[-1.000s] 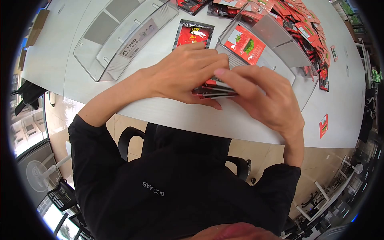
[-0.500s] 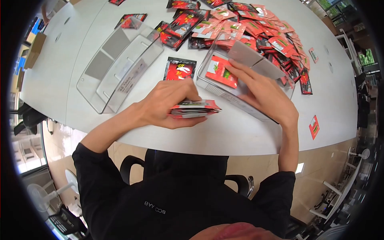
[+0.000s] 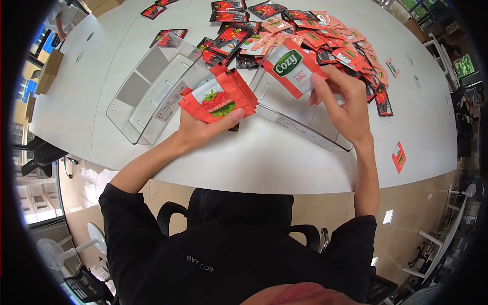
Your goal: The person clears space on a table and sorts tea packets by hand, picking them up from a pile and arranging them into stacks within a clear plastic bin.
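Observation:
My left hand (image 3: 203,129) grips a stack of red strawberry sachets (image 3: 218,97), lifted and tilted so the top picture faces me. My right hand (image 3: 343,104) holds up a single red Cozy sachet (image 3: 291,66) by its right edge, over a clear plastic bin (image 3: 300,127). Both hands hover above the white table (image 3: 264,162).
A second clear bin (image 3: 152,94) with a label lies to the left. A heap of red and black sachets (image 3: 305,35) covers the far table. One loose sachet (image 3: 398,155) lies at the right. Cardboard boxes (image 3: 48,71) sit at the far left edge.
My left hand raised and tilted the stack off the table. My right hand lifted a single Cozy sachet out of the bin.

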